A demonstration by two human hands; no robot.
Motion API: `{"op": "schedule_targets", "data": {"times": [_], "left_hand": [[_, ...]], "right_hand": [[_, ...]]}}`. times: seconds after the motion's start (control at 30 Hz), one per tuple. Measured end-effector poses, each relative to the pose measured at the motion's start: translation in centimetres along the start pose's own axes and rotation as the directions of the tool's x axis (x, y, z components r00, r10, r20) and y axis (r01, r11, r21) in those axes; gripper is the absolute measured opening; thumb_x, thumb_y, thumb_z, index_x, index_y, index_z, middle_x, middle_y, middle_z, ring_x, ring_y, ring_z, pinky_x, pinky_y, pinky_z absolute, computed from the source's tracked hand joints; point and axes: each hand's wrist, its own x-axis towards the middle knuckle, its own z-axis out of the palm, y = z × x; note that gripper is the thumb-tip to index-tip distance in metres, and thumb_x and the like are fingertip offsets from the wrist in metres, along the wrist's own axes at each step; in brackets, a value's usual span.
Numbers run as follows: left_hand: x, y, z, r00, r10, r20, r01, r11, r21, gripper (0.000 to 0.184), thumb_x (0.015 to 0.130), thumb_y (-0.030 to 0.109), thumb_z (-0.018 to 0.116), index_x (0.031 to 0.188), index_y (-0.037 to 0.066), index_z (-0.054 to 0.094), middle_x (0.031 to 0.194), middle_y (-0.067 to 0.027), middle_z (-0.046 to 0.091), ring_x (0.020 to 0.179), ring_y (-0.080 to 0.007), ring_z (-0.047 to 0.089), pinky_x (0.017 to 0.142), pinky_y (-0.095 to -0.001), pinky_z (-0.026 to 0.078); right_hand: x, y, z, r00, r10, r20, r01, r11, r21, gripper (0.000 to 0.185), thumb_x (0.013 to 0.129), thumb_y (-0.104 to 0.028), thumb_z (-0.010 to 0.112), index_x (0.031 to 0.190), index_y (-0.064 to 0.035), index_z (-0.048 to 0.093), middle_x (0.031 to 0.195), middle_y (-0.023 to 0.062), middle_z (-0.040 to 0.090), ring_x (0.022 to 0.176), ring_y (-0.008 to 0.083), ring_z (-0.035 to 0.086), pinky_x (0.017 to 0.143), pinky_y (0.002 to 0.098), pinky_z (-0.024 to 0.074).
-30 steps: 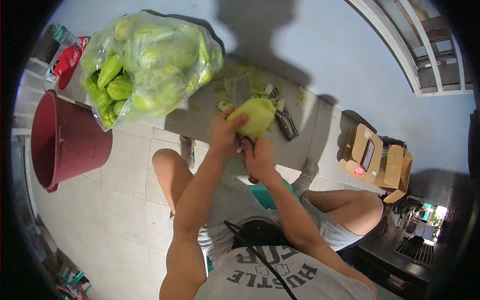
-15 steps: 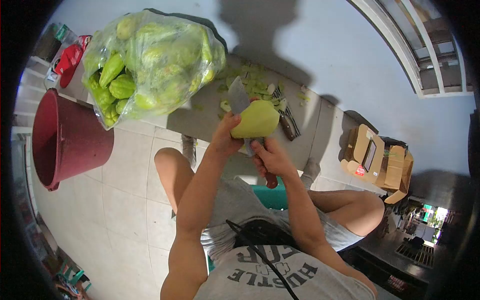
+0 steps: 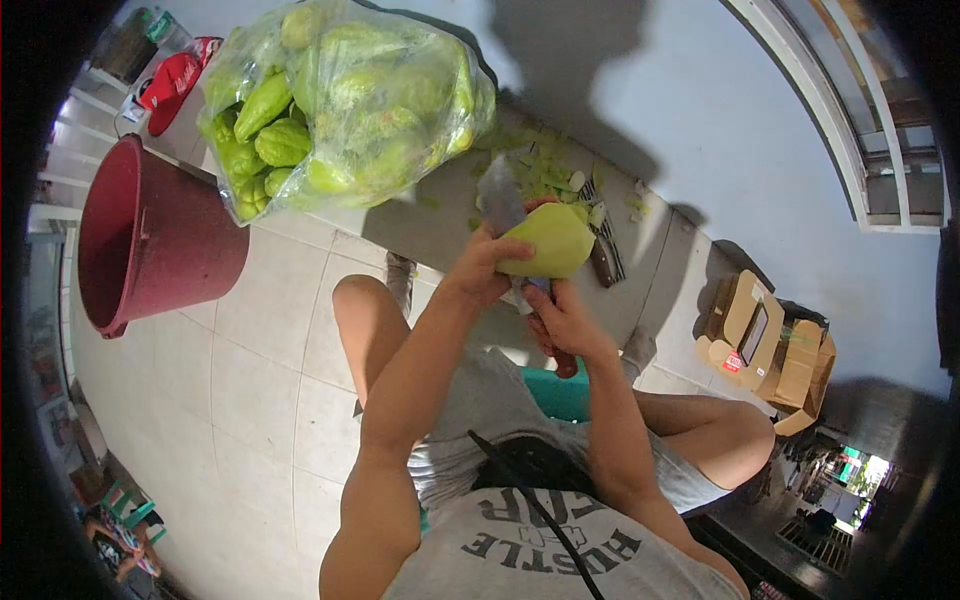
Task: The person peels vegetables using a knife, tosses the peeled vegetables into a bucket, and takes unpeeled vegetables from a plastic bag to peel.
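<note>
My left hand (image 3: 485,268) is closed around a pale green, peeled-looking chayote (image 3: 556,242), its thumb lying across the near side. My right hand (image 3: 568,322) is wrapped round the brown handle of a knife (image 3: 502,195). The wide blade passes behind the chayote and shows past its upper left; the cutting edge's contact is hidden. Below the fruit, a bit of blade shows between my hands. Beyond them, green peelings (image 3: 545,160) lie scattered on the tiled ledge. A second brown-handled utensil (image 3: 604,265) lies there, just right of the chayote.
A clear plastic bag (image 3: 385,120) full of unpeeled chayotes (image 3: 283,143) sits at upper left. Left of it stand a dark red bucket (image 3: 190,235) and a red cap (image 3: 172,85). An open cardboard box (image 3: 750,320) is by the wall on the right.
The view has shifted, so the scene sits further right. My left thumb has moved onto the chayote's near face. Both hands keep their holds on chayote and knife.
</note>
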Motion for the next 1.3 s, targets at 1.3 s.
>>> {"op": "schedule_targets", "data": {"times": [1.3], "left_hand": [[8.3, -1.8, -6.8, 0.947, 0.179, -0.267, -0.241, 0.945, -0.221, 0.055, 0.099, 0.047, 0.043, 0.138, 0.008, 0.044, 0.131, -0.0128, 0.053, 0.122, -0.0305, 0.051, 0.102, -0.0485, 0.042]], "right_hand": [[8.7, -1.9, -6.1, 0.99, 0.064, -0.126, -0.017, 0.94, 0.341, 0.026, 0.099, -0.033, 0.056, 0.104, -0.0117, 0.043, 0.064, -0.0013, 0.045, 0.046, 0.0091, 0.041, 0.042, 0.0303, 0.0405]]}}
